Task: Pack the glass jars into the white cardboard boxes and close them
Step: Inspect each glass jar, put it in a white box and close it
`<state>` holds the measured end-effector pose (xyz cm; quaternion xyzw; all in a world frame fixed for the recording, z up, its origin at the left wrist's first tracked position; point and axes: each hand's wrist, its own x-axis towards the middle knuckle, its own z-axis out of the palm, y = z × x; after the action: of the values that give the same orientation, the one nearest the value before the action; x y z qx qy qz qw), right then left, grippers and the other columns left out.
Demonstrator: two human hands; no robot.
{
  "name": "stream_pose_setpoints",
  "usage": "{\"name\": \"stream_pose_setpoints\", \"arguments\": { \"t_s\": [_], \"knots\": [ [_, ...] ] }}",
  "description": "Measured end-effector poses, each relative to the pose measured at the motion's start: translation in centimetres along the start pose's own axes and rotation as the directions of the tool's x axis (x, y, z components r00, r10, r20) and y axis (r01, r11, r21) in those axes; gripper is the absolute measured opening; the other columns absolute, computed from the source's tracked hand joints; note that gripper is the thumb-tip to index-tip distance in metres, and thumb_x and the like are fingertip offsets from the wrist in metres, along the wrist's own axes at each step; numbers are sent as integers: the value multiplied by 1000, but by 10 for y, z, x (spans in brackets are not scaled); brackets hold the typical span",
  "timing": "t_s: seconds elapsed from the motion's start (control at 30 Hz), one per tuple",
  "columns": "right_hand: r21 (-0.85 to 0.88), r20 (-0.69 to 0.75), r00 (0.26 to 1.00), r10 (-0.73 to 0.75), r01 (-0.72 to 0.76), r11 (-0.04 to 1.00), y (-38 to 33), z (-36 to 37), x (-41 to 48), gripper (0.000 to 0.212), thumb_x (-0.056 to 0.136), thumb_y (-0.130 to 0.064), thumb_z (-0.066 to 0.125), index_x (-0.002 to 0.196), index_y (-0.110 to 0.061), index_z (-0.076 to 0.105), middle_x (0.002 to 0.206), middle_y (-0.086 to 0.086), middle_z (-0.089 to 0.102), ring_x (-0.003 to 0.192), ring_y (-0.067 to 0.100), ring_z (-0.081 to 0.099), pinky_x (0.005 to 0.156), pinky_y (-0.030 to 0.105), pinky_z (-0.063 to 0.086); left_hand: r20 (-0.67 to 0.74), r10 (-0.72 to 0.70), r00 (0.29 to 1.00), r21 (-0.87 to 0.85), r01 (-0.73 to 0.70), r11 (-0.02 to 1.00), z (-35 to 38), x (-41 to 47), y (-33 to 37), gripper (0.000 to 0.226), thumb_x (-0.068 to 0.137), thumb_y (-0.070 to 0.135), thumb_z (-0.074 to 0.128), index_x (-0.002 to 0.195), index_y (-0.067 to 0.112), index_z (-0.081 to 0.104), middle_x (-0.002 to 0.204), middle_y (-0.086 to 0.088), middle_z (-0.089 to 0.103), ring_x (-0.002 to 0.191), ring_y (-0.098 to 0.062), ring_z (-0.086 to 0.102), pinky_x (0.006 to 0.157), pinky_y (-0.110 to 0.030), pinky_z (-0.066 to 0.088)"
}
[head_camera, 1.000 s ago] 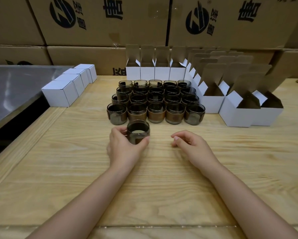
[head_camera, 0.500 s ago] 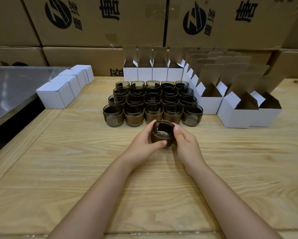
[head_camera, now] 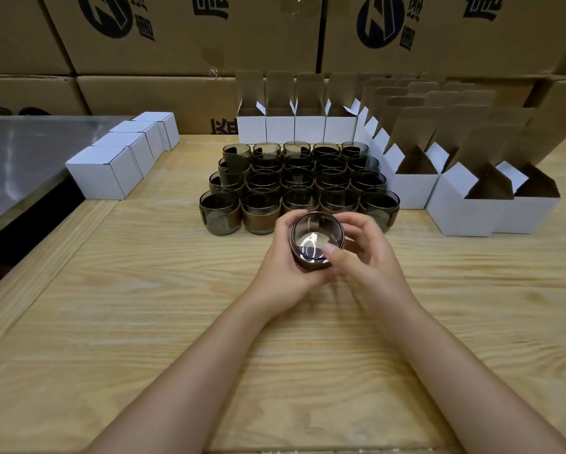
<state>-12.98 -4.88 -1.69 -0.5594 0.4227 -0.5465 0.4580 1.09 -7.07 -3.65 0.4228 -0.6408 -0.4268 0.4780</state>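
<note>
Glass jar [head_camera: 317,239] held in both hands over the wooden table [head_camera: 144,306], mouth tilted toward the camera. Left hand [head_camera: 280,267] fingers [head_camera: 283,226] curled round its left wall. Right hand [head_camera: 368,257] thumb on the near rim, its other fingers bent round the far right side. Jar block [head_camera: 294,185] just beyond the fingertips. Open white boxes [head_camera: 465,208] off right of the right fingers. Closed boxes [head_camera: 111,173] well left of the left fingers.

A head-worn camera is looking forward and down, close over a pale wooden table [head_camera: 111,322], open white cardboard boxes [head_camera: 458,214] at one o'clock.
</note>
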Motion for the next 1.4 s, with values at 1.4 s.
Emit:
{"name": "stream_pose_setpoints", "arguments": {
  "t_s": [1.4],
  "knots": [
    [-6,-65,998,4,-4,1000,-7,7,1,30,103,-22,39,111,-36,64,115,-6,68,113,10,60,96,31,47,-16,127,992,65,-126,990,6,0,-3,74,65,14,83,126,25,44,116,10,61,106,-2,60,89,-17,46]
  ]
}}
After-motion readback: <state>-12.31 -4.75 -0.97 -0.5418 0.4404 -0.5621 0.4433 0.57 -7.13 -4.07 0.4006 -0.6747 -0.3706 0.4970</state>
